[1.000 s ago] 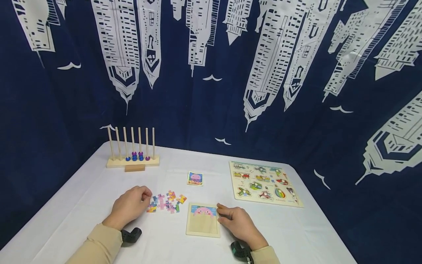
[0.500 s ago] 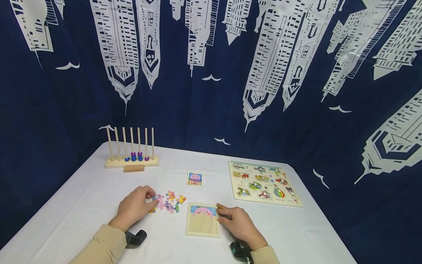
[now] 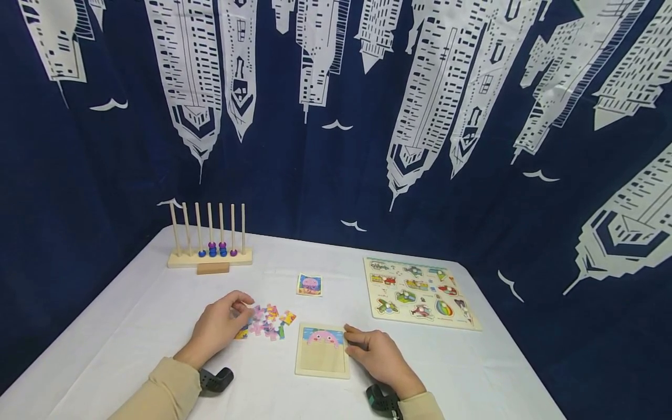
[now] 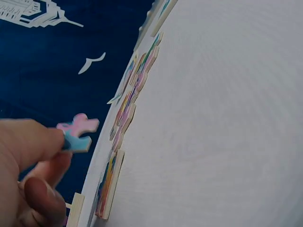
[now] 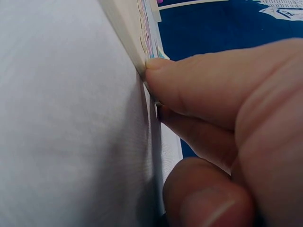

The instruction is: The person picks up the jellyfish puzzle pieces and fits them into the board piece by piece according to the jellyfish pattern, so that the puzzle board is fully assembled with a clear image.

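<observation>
My left hand (image 3: 220, 321) pinches a small jigsaw piece (image 4: 78, 135), pink with a pale blue part, between thumb and finger. In the left wrist view that piece is held up clear of the white tabletop. Beneath and to the right of the hand lies a loose spread of jigsaw pieces (image 3: 273, 324) in pink, yellow, blue and green. My right hand (image 3: 383, 356) holds the right edge of a square wooden puzzle tray (image 3: 322, 368), thumb and finger (image 5: 165, 78) at its rim. Along the tray's top, fitted pieces show a pink face (image 3: 322, 337) on blue; bare wood shows below.
A small picture card (image 3: 310, 284) of a pink creature lies beyond the tray. At back left stands a wooden bead counter (image 3: 210, 259) with upright pegs. A knobbed vehicle puzzle board (image 3: 420, 291) lies at right. A dark blue printed curtain (image 3: 315, 175) hangs behind the table.
My left hand has moved right and slightly away from me over the loose pieces and now pinches a pink and blue one. The right hand and tray have stayed in place.
</observation>
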A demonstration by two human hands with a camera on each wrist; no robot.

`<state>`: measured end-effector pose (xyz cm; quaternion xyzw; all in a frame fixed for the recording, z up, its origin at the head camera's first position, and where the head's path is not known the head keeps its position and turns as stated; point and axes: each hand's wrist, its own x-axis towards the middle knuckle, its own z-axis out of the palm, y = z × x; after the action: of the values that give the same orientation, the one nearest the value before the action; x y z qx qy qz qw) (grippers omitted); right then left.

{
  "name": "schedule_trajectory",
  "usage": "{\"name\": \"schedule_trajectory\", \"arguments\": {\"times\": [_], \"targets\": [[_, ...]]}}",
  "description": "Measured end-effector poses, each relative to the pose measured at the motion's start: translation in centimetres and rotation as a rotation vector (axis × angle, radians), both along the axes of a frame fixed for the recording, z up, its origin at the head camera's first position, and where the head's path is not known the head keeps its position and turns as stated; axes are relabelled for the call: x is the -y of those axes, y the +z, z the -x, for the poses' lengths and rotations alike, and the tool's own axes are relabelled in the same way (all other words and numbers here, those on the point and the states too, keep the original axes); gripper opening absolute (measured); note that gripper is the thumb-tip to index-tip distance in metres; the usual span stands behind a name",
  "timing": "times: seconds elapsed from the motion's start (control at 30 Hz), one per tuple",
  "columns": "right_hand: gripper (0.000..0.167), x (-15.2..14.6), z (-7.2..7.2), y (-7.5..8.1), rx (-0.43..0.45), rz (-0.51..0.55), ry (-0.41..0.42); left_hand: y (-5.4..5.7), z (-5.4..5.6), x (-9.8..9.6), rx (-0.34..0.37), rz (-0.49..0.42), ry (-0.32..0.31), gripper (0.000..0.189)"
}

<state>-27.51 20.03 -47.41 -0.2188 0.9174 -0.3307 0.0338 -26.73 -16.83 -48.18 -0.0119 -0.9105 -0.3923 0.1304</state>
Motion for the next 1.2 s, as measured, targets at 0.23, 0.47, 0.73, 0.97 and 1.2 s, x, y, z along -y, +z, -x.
{"name": "schedule_trajectory", "arguments": {"times": [0.23,0.47,0.73,0.97,1.2], "targets": [[0.035,0.1,0.0,-0.1,-0.002,-0.002,-0.004,0.8,-0.7,-0.8,0.007,-0.122,-0.11,0.029],[0.035,0.0,0.2,-0.2,-0.01,-0.001,-0.001,1.4,-1.2,-1.6,0.072,-0.244,-0.175,0.015],[0.036,0.2,0.4,-0.2,-0.007,0.01,0.008,1.0,-1.1,-1.6,0.107,-0.302,-0.232,0.031],[0.036,0.2,0.3,-0.2,-0.013,0.006,0.007,0.8,-1.2,-2.3,0.093,-0.253,-0.19,0.014],[0.035,0.0,0.1,-0.2,-0.01,0.001,0.006,0.6,-1.7,-3.7,0.057,-0.239,-0.201,0.014]]}}
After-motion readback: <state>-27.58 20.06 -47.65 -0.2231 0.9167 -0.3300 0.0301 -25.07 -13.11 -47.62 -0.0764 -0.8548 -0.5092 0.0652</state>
